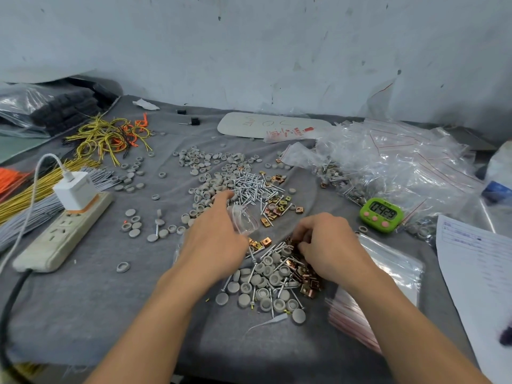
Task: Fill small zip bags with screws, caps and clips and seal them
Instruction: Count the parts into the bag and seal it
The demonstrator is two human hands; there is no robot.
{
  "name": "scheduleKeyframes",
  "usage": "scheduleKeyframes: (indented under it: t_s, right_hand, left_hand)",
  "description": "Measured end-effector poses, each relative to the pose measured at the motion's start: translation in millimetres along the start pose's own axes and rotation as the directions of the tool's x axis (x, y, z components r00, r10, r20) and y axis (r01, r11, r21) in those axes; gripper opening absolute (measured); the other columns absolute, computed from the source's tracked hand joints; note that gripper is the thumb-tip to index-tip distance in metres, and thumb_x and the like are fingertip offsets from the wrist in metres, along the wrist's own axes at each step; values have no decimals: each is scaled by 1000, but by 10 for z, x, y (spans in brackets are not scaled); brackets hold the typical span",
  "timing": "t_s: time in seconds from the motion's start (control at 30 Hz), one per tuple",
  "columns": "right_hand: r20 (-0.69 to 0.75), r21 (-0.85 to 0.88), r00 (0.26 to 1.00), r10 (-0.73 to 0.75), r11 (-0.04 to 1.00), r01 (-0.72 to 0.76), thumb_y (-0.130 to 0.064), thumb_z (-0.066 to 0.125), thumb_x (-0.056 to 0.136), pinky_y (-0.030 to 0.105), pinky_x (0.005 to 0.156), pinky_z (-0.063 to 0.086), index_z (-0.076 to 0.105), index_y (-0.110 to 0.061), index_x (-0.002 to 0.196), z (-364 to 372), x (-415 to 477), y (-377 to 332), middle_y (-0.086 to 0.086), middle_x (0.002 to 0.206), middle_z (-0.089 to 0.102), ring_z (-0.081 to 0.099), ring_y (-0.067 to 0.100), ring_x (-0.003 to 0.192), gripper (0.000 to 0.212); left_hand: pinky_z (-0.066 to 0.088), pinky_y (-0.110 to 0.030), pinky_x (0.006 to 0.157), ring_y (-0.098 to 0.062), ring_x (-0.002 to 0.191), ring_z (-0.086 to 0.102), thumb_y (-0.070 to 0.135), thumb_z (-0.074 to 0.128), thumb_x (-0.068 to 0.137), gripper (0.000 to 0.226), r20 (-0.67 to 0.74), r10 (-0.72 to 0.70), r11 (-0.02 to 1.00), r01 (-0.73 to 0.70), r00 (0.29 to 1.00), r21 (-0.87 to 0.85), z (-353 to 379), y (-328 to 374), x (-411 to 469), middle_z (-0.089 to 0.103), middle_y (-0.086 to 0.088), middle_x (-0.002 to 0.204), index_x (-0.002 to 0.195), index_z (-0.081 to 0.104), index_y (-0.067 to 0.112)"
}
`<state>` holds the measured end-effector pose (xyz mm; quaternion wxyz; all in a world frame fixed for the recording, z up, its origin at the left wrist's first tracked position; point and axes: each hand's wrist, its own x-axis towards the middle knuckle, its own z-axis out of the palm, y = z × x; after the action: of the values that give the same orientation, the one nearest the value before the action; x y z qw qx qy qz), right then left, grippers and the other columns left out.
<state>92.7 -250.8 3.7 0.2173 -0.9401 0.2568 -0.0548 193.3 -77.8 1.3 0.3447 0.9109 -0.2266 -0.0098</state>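
My left hand (214,235) holds a small clear zip bag (245,220) by its side, the mouth held open toward the right. My right hand (325,243) has its fingers curled into the near pile, pinching copper clips (306,273) at its upper edge. That near pile also holds grey caps (261,284) and screws. Farther back lie a heap of silver screws (253,187), more gold clips (278,206) and a spread of grey caps (205,164).
Filled bags are heaped at the right (388,167). A stack of empty zip bags (382,275) lies beside my right wrist. A green timer (381,214), a paper sheet (476,273), a power strip (63,234) and wire bundles (110,137) surround the grey cloth.
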Motion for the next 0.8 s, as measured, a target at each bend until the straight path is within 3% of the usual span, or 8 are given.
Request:
scheduleKeyframes:
  t_s: [0.13,0.27,0.37,0.43,0.5,0.6,0.73,0.8]
  right_hand:
    - [-78,54,996,34,998,-29,-13,68,93,34,84,57,78,-32,91,-20,-28,-39,0,98,75,69,22,93,22]
    - [-120,95,992,36,995,-24,-15,65,96,38,89,57,71,-39,79,-46,-43,-52,-3,93,76,69,22,92,30]
    - [-205,198,978,38,980,4,-19,70,95,33,83,57,79,-32,91,-35,-41,-57,-7,88,76,71,17,86,16]
    - [-280,295,959,28,954,58,-22,75,92,25,72,55,80,-30,88,-35,-33,-69,-14,75,74,70,6,73,10]
    - [-285,347,958,1,932,103,-22,78,89,19,65,56,79,-31,84,-22,-38,-96,-17,65,72,68,-2,63,11]
    - [-270,461,963,-7,877,135,-12,80,85,9,64,53,81,-32,84,33,-51,-149,-22,66,73,69,-6,64,19]
    - [-226,579,973,-42,797,169,-8,78,84,22,66,61,79,-35,78,69,-78,-256,-13,66,75,74,4,63,28]
    - [-221,613,974,-59,768,186,-11,79,83,18,57,56,79,-31,76,81,-81,-317,-9,62,74,72,7,57,21]
  left_hand:
    - [35,-24,53,-3,68,56,18,72,81,82,-5,-5,1000,6,1000,5,3,-17,12,61,13,78,146,29,43]
    - [33,-24,53,-4,68,56,17,72,80,83,-7,-6,1000,6,1000,19,10,-26,20,61,12,78,146,29,43]
    - [36,-27,54,-8,70,60,16,71,80,83,-2,2,1000,-2,1000,13,16,-32,21,63,11,81,145,29,43]
    - [37,-29,56,-9,73,60,18,70,81,80,-1,12,1000,-12,1000,5,14,-34,19,62,12,84,145,29,42]
    - [34,-23,55,-3,72,55,20,70,82,78,-3,21,1000,-21,1000,-1,14,-33,10,58,15,83,145,29,42]
    - [34,-23,56,-2,73,54,21,70,83,77,7,48,999,-48,999,2,10,-18,-1,59,15,84,146,31,41]
    - [37,-22,57,-1,75,56,19,74,81,78,23,80,997,-80,996,-19,18,14,-20,63,15,81,145,34,40]
    - [43,-27,62,-1,78,58,21,76,80,79,38,94,995,-93,995,-40,0,30,-30,63,15,82,146,35,40]
